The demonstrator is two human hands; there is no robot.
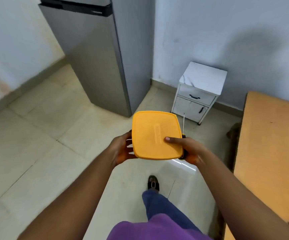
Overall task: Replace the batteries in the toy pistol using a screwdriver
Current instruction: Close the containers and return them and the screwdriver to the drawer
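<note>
We see the screwdriver [183,129] held against the right side of a yellow lidded container [156,135], its thin shaft pointing away past the lid's far corner and its handle mostly hidden. The right hand [186,148] has its grip clamped on both, thumb pressed flat on the lid. The left hand [121,149] cups the container's left edge, fingers curled beneath it. We carry it above a pale tiled floor [45,144]. Ahead stand a grey refrigerator [97,58] and a small white cabinet [197,90]; an orange surface [270,144] lies at right.
</note>
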